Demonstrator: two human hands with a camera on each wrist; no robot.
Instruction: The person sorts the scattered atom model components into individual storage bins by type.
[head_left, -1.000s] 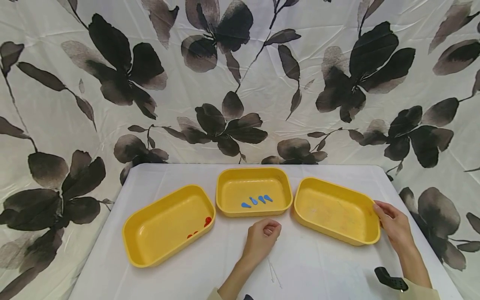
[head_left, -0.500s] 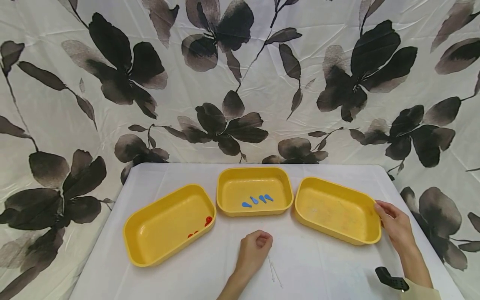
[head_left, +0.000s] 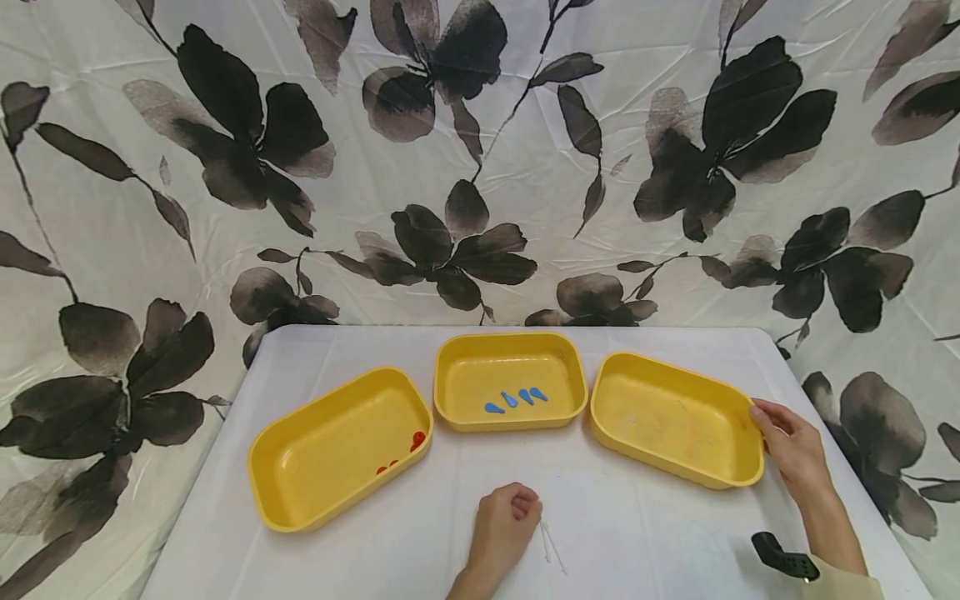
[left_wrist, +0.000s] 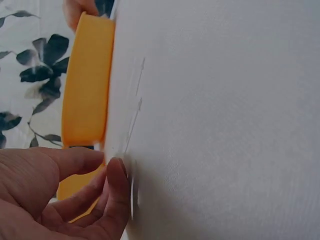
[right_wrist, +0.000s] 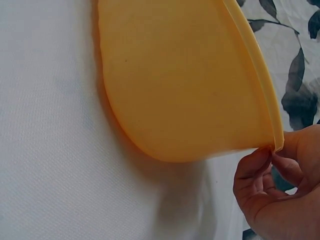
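Observation:
My left hand (head_left: pixel 501 529) is low over the middle of the table, its fingers loosely curved. In the left wrist view the thumb and forefinger tips stand close together, with nothing visible between them. Two thin, pale needle-like sticks (left_wrist: pixel 133 125) lie on the cloth just beside those fingertips. A whitish curved sliver (left_wrist: pixel 133 195) shows under the fingers; its kind is unclear. With thumb and fingers my right hand (head_left: pixel 795 450) pinches the rim at the right end of a yellow tray (right_wrist: pixel 175 90), which stands on the table.
A middle yellow tray (head_left: pixel 510 425) holds several small blue drop-shaped pieces (head_left: pixel 509 400). The left yellow tray (head_left: pixel 315 450) has a few small red pieces (head_left: pixel 417 438) in its near right corner. Behind the white-covered table (head_left: pixel 615 542) hangs a floral cloth (head_left: pixel 480 167).
My left hand has drawn back from near the middle tray toward the table's front, closer to the thin sticks. My right hand keeps its grip on the right tray's rim.

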